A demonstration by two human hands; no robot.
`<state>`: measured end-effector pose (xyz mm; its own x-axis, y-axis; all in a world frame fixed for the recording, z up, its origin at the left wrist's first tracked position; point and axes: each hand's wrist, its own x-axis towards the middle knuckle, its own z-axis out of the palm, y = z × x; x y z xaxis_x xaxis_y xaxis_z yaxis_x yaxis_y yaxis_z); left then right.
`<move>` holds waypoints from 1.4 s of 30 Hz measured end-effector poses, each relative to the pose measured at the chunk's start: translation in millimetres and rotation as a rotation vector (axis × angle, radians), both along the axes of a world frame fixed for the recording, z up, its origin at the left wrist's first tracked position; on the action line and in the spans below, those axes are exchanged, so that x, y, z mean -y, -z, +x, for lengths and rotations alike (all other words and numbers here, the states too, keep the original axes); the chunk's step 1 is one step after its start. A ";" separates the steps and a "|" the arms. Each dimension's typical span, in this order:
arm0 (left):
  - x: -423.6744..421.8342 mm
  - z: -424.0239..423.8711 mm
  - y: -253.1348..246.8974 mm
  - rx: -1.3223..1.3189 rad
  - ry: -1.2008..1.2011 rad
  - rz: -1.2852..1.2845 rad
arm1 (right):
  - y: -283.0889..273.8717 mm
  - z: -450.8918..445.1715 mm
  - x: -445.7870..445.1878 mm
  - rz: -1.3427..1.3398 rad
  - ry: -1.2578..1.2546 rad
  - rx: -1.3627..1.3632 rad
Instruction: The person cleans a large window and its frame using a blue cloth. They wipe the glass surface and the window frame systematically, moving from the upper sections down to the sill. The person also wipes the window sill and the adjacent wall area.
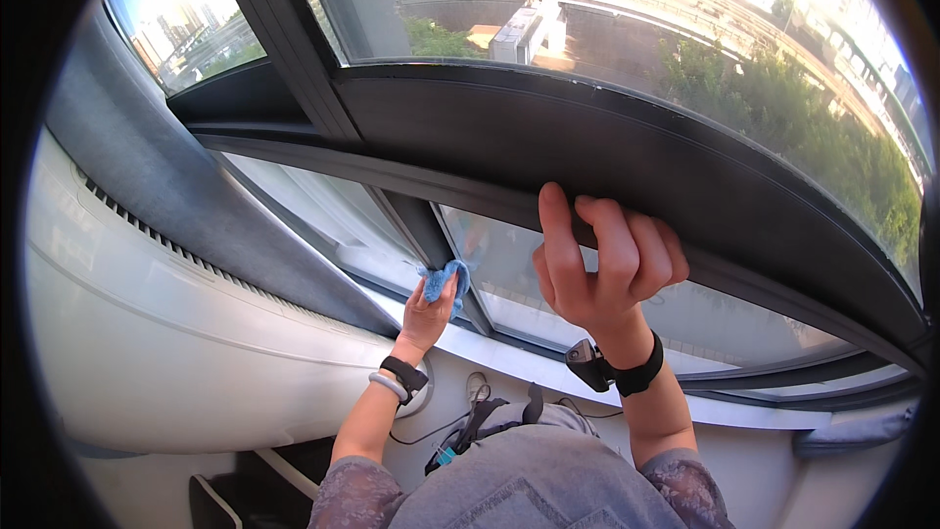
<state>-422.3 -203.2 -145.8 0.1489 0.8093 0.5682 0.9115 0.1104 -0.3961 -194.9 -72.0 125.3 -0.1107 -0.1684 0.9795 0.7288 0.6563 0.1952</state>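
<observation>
My left hand (428, 316) holds a blue cloth (445, 283), which bunches out past the fingers. It presses the cloth against the lower part of a dark window mullion (416, 228), between two low panes. Higher and to the right, my right hand (606, 257) is raised with bent fingers at the dark horizontal window rail (470, 195). Its index fingertip reaches the rail; the other fingertips are curled out of sight, and whether they grip the rail is unclear. Both wrists wear black straps, the right one with a small device (587, 365) on it.
On the left stands a large white rounded appliance (183, 338) with a vent slot, beside a grey curtain (220, 198). A white sill (529, 371) runs below the panes. A black cable (433, 432) lies near my shoe (476, 386). Dark furniture (272, 485) is at lower left.
</observation>
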 end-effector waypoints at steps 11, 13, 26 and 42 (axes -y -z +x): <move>18.3 23.4 49.7 0.475 0.117 -0.252 | 1.1 -3.6 -1.0 -0.005 0.012 0.009; 16.8 35.5 -0.2 0.686 0.161 -0.072 | 2.2 -3.6 -1.8 -0.003 0.016 0.015; -71.6 28.0 -142.3 0.980 0.244 0.983 | 2.4 -7.4 7.1 -0.032 -0.012 0.062; -50.8 8.2 -167.6 0.928 0.377 0.803 | 5.7 -10.8 12.7 -0.049 0.058 0.119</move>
